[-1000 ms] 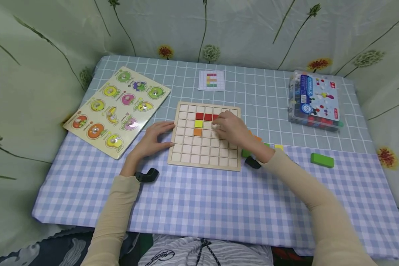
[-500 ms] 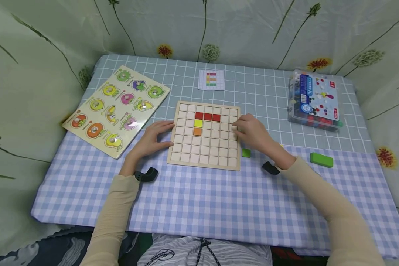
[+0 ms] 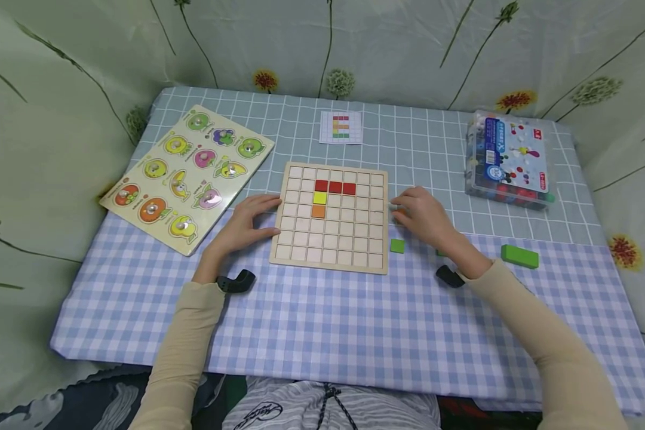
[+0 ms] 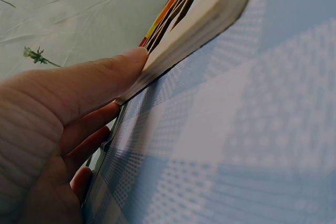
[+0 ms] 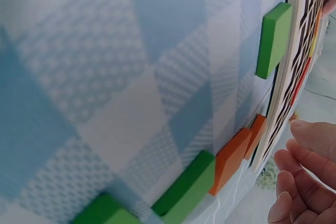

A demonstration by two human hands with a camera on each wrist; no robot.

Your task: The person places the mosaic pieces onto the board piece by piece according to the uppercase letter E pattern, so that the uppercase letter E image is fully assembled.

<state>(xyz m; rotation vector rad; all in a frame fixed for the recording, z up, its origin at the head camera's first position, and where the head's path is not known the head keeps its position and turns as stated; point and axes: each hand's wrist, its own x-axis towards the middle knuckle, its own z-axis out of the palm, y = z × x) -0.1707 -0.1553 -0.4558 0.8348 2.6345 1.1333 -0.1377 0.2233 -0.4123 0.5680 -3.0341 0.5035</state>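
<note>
A wooden grid board [image 3: 328,257] lies in the middle of the table, with a row of red tiles [image 3: 335,187], a yellow tile [image 3: 319,197] and an orange tile [image 3: 318,211] set in its squares. My left hand [image 3: 245,224] touches the board's left edge, thumb and fingers spread along it; the left wrist view shows the thumb against the rim. Just right of the board hovers my right hand [image 3: 423,216], fingers loosely bent and nothing between them. Near it in the right wrist view lie orange blocks [image 5: 228,162], a dark green block [image 5: 186,186] and a lighter green block [image 5: 275,38].
Behind the board lies a pattern card [image 3: 341,128]. A fruit peg puzzle [image 3: 193,173] sits at the left, and a clear plastic box [image 3: 507,161] of coloured parts at the back right. A long green block [image 3: 519,256] is on the right side of the tablecloth.
My right hand has left the third red tile in the board and moved right, past the board's edge to above the loose blocks. My left hand has stayed at the left edge.
</note>
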